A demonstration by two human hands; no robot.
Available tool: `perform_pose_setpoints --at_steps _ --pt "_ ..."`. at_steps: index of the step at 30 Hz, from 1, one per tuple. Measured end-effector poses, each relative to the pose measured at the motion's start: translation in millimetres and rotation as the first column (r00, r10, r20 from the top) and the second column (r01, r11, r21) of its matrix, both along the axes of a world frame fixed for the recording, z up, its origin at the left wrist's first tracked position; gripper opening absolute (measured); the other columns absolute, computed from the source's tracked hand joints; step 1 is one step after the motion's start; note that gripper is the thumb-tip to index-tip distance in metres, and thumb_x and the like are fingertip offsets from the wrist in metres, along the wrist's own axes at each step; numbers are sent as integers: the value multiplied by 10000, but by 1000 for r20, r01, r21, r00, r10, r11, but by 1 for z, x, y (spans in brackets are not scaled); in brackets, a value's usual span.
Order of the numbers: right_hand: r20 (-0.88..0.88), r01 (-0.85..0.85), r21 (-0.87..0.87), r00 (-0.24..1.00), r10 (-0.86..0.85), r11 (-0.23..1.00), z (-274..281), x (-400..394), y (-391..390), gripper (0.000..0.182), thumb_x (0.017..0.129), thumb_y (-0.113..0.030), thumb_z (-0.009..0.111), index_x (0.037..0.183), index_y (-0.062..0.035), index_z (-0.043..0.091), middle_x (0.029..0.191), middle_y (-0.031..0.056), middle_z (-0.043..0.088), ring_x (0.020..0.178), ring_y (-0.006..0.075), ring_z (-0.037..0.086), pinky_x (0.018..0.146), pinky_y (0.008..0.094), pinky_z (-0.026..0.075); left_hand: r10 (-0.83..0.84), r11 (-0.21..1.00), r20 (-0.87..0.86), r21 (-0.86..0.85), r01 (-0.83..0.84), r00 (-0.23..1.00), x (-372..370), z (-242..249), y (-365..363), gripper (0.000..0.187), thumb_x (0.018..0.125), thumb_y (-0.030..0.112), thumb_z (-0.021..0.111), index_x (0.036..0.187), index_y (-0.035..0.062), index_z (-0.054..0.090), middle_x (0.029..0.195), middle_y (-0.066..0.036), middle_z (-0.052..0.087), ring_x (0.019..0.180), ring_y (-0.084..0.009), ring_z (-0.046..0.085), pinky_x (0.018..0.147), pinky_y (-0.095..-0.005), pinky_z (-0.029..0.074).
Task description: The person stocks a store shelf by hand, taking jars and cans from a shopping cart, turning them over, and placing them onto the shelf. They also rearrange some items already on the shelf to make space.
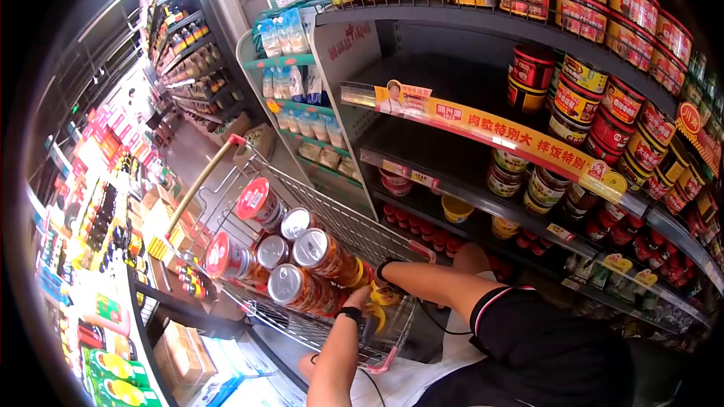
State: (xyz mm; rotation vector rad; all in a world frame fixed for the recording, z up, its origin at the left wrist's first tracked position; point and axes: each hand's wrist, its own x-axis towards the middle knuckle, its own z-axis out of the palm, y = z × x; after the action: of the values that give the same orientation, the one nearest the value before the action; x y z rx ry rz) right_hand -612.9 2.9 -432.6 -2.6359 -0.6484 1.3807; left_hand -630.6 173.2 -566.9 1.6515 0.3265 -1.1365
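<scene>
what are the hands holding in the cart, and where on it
Both hands are on a yellow item beside the cans in the shopping cart; the exact hold cannot be told.

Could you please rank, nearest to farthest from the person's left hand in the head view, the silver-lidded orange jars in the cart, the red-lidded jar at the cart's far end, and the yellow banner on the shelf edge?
From the left hand:
1. Silver-lidded orange jars, right beside it in the cart.
2. Red-lidded jar, at the cart's far end.
3. Yellow banner, up on the shelf edge.
</scene>
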Motion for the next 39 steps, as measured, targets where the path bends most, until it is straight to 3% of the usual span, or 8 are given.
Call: perform_pose_setpoints --at_steps 6,12,15,19,22,27,31,39 --pt "17 10 -2 1000 -10 1000 -1 -5 5 396 794 -442 692 1024 -124 740 1054 143 714 1002 315 667 829 446 528 146 980 -218 168 -110 965 -58 138 -43 862 788 614 663 1472 201 341 1461 -92 384 1148 -312 486 878 -474 432" --pt "34 -17 -31 999 18 999 6 -13 10 412 790 -452 697 1014 -110 741 1051 151 712 1007 314 668 829 443 531 -52 997 70 -51 55 996 -55 68 -22 586 938 589 445 1338 161 454 1278 -85 530 1185 -215 460 964 -404 401" --pt "47 -43 -64 998 46 997 12 -18 10 420 788 -457 700 1010 -103 742 1050 155 711 1009 313 668 829 442 532 54 991 -58 -122 -61 997 -81 202 -40 586 907 513 566 1365 165 455 1407 -113 440 1286 -323 401 1023 -483 373" --pt "116 -81 -56 989 88 995 46 -19 4 431 785 -464 703 1004 -95 743 1049 160 710 1012 312 669 829 441 534 -281 857 616 -184 481 736 -89 241 -23 564 780 73 656 1325 83 508 1242 -72 590 1156 -242 552 993 -408 441" --pt "271 -96 -25 957 99 995 106 -36 -4 440 783 -469 706 999 -88 744 1048 164 709 1014 311 669 829 439 535 10 896 450 -401 192 893 -82 232 -23 374 911 356 567 1177 94 568 1004 -50 653 838 -207 629 735 -346 511" --pt "749 -49 470 551 -368 882 200 -94 -37 363 885 -402 612 922 -47 681 905 178 661 865 382 662 758 457 542 262 885 -19 -394 -248 965 -115 372 -28 223 923 222 592 1076 61 575 810 -45 622 646 -145 588 596 -264 494" --pt "677 22 611 503 -537 791 304 -132 -71 486 912 -413 604 1079 42 571 1007 245 624 939 394 636 790 452 531 331 912 574 -397 -99 749 -125 421 -55 259 961 122 522 1206 45 556 1150 -75 572 1032 -190 599 761 -261 541" --pt "539 -75 840 -5 -842 538 370 -145 -143 688 899 -318 664 1381 82 379 1120 273 542 1001 403 604 847 428 512 321 903 828 -413 114 460 -93 529 -155 598 958 255 569 1477 69 336 1375 -100 458 1218 -197 511 1002 -348 425"
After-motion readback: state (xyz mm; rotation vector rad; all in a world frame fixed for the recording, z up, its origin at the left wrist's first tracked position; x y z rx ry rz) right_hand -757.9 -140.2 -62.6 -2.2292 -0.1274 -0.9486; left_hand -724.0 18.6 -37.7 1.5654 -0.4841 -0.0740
